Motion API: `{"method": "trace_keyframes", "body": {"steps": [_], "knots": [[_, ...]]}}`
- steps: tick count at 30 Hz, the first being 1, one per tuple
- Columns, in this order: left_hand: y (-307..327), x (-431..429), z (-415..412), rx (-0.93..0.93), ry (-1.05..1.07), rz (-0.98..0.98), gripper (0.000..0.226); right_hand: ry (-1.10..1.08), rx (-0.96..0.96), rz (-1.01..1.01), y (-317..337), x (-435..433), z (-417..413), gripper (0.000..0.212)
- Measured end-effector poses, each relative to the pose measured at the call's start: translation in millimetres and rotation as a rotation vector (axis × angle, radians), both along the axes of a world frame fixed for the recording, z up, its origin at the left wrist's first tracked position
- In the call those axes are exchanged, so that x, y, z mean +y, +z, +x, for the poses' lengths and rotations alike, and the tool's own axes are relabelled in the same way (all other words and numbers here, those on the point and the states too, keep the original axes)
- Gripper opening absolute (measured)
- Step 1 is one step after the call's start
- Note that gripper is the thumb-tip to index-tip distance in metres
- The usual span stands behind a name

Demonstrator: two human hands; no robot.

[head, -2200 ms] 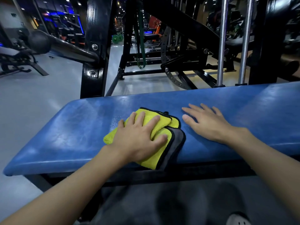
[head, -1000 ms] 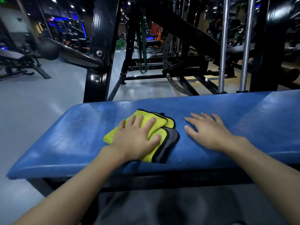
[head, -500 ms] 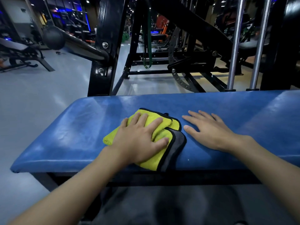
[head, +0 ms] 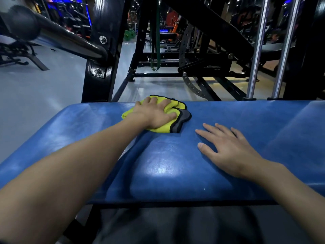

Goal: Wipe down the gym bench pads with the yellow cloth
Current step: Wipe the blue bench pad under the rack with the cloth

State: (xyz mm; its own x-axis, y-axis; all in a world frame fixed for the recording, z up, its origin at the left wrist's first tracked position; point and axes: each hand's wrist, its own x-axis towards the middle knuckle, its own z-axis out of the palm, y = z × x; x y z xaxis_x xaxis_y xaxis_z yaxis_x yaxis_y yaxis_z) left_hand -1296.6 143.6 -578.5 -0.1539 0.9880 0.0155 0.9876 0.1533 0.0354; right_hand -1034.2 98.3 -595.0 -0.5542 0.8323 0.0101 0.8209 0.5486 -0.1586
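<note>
Left hand (head: 154,114) pressed flat, fingers spread, on yellow cloth (head: 173,118) at the blue pad (head: 167,164) far edge, upper centre. Right hand (head: 226,149) flat, fingers spread, on bare pad centre right; open pad left and right.

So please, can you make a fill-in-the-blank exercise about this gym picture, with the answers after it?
1. The left hand presses a cloth whose main colour is ____.
2. The right hand lies flat on the bench pad and holds ____.
3. The colour of the bench pad is ____.
4. The cloth lies near the ____ edge of the pad.

Missing words: yellow; nothing; blue; far
</note>
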Motion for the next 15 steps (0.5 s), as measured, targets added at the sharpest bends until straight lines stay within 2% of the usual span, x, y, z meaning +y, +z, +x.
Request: {"method": "trace_keyframes", "body": {"steps": [7, 15], "knots": [[7, 22, -3, -0.004, 0.047, -0.053, 0.074, -0.004, 0.044, 0.003, 1, 0, 1, 0.056], [-5, -49, 9, -0.007, -0.026, 0.011, 0.070, -0.002, 0.074, -0.006, 1, -1, 2, 0.056]]}}
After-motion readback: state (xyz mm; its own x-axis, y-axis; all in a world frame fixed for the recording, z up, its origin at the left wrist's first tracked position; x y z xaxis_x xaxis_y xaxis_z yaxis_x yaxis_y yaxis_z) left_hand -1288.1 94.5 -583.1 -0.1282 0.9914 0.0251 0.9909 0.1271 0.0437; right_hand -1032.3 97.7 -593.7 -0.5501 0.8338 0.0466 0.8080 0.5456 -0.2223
